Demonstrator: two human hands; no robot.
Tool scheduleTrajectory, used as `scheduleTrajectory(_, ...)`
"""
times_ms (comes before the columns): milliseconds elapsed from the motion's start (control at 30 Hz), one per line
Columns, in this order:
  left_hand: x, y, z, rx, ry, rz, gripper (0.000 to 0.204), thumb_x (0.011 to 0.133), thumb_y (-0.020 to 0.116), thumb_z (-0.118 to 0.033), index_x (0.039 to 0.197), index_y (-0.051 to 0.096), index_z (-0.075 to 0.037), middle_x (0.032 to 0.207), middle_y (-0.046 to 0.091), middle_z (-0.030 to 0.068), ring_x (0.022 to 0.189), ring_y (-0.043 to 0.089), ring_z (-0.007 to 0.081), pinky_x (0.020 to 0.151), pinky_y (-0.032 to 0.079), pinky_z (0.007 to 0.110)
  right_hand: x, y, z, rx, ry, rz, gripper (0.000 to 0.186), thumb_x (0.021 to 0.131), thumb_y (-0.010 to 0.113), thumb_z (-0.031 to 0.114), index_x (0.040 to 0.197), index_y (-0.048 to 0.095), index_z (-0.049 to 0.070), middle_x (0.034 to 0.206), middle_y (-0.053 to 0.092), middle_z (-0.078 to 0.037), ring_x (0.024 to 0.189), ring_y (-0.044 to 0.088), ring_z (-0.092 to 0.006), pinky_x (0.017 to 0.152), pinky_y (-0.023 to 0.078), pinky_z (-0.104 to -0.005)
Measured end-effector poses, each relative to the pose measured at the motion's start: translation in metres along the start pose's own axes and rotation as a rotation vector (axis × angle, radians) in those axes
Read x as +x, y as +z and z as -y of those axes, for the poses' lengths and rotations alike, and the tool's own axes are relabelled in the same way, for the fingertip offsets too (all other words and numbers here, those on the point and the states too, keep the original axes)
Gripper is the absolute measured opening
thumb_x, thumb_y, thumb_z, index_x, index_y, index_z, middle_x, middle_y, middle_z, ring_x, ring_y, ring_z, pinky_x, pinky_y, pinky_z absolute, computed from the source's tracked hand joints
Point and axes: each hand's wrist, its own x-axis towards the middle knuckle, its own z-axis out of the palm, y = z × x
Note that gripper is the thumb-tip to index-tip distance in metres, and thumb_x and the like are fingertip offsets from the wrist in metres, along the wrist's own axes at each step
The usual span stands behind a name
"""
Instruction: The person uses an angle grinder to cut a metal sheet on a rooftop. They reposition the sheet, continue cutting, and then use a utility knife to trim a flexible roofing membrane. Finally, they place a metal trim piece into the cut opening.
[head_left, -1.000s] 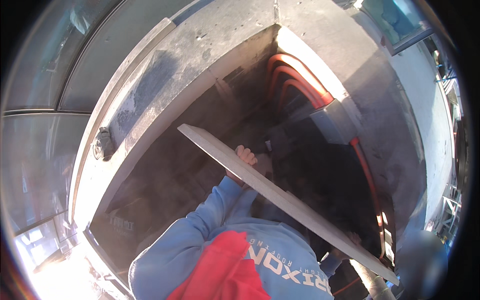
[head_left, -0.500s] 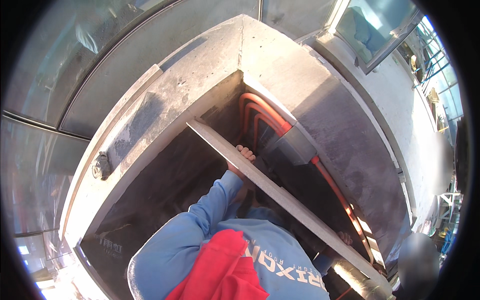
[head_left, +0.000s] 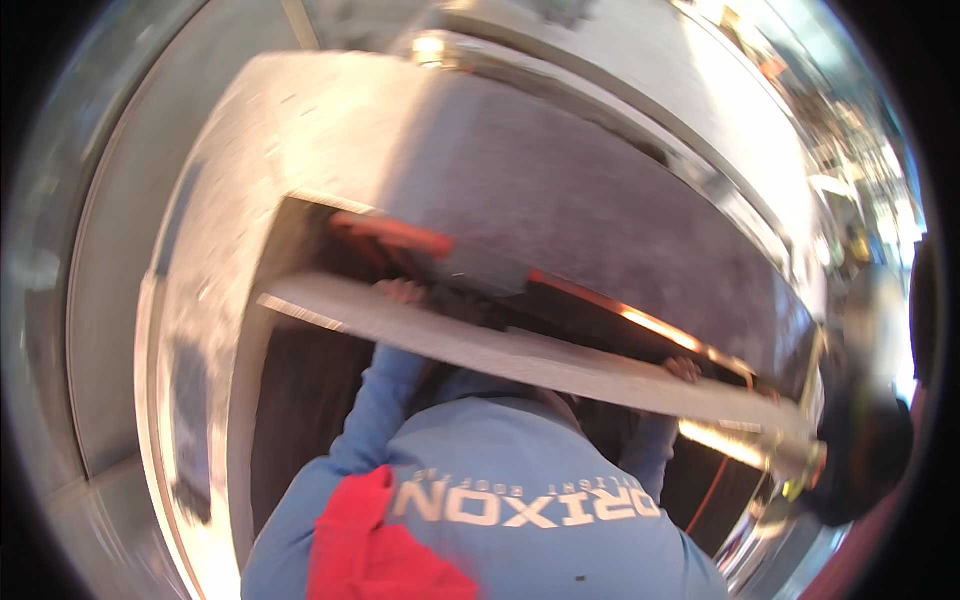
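A long pale board [head_left: 540, 362] lies across a dark opening in front of my chest. The fingers of my left hand [head_left: 402, 291] curl over its far edge near the left end. Farther along to the right, my right hand [head_left: 683, 370] grips the same edge. My palms are hidden beneath the board. Just beyond the left hand, orange pipes [head_left: 395, 235] run into a grey box [head_left: 487, 268]. Another orange pipe [head_left: 600, 305] leads right from that box toward my right hand. The picture is smeared by motion.
A pale, dusty concrete ledge [head_left: 255, 120] borders the opening. Its broad far side [head_left: 560, 180] lies in shadow. Glass panels [head_left: 130, 230] stand at the left. At the right edge is a person in dark clothing [head_left: 865, 465]. Red cloth [head_left: 375, 545] hangs over my blue top.
My view has swung toward the right, so the board appears more level and lower left parts have shifted. Both hands keep their hold, and the right hand shows more plainly.
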Motion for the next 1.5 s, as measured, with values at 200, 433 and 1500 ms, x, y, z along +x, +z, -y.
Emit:
scheduleTrajectory(200, -0.004, 0.038, -0.005, 0.033, -0.104, -0.168, 0.024, 0.105, 0.041, -0.023, 0.081, 0.038, -0.017, 0.077, 0.037, 0.0017, 0.071, 0.040, 0.0178, 0.072, 0.043, 0.035, 0.003, 0.008, -0.028, -0.285, -0.182, 0.063, 0.026, 0.101, 0.053, 0.025, 0.082, 0.060, 0.008, 0.078, 0.062, -0.004, 0.077, 0.062, -0.0178, 0.074, 0.052, -0.0361)
scheduleTrajectory(433, 0.003, 0.070, -0.003, 0.231, -0.100, -0.413, 0.022, 0.103, 0.043, -0.025, 0.084, 0.041, -0.015, 0.080, 0.040, 0.0029, 0.080, 0.045, 0.0211, 0.083, 0.047, 0.036, -0.002, -0.003, -0.019, -0.059, -0.144, -0.013, 0.023, 0.095, 0.065, 0.028, 0.085, 0.063, 0.006, 0.082, 0.066, -0.008, 0.078, 0.065, -0.0213, 0.077, 0.057, -0.0376)
scheduleTrajectory(1500, 0.065, 0.117, 0.041, 0.897, -0.162, -0.711, 0.069, 0.098, 0.042, -0.079, 0.135, 0.054, -0.022, 0.139, 0.054, 0.0050, 0.124, 0.054, 0.0288, 0.106, 0.045, 0.054, 0.046, 0.055, -0.046, -0.572, -0.770, -0.538, 0.040, 0.083, 0.079, 0.020, 0.111, 0.054, 0.007, 0.093, 0.059, -0.006, 0.083, 0.060, -0.0181, 0.071, 0.058, -0.0411)
